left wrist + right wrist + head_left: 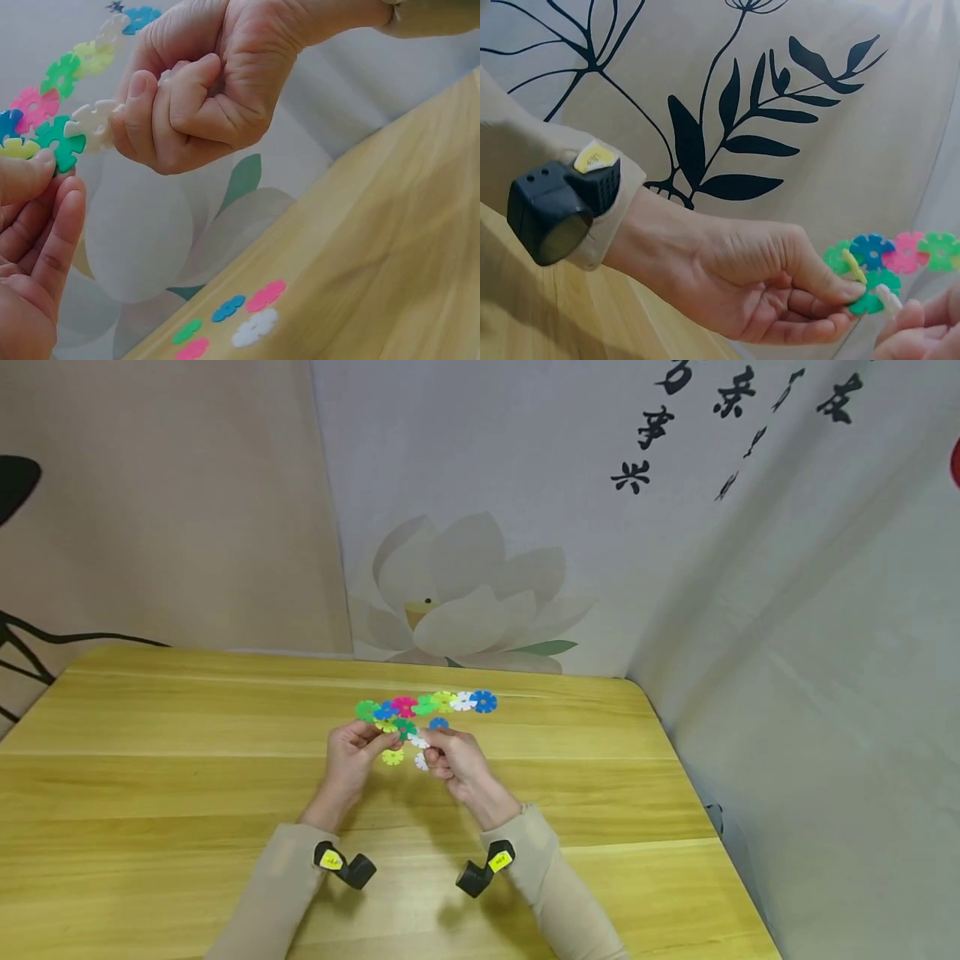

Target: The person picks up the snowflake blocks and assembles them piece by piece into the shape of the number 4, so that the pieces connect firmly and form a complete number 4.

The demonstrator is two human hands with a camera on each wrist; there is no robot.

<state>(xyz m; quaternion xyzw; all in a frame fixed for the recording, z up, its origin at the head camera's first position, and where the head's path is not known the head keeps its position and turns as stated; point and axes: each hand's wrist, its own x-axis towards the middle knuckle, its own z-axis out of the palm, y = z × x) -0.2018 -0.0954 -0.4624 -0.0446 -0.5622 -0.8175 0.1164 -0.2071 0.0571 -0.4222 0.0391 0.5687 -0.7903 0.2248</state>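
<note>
My left hand [352,760] pinches a dark green plastic snowflake disc [58,142] between thumb and fingers. A yellow disc [853,266] stands edge-on beside its thumb. These belong to a linked chain of notched discs, which runs off through a pink disc [405,707] to a blue disc [483,702] at the right end. My right hand [461,764] pinches a white snowflake disc [94,126] whose edge meets the green disc. Its other fingers are curled in. The right fingertips partly hide the white disc.
Loose discs lie on the wooden table [187,777], among them a pink disc [266,295], a white disc [255,328] and a green disc [187,331]. Printed curtains [480,485] hang behind the table and along its right side. Each sleeve carries a black wrist camera [345,864].
</note>
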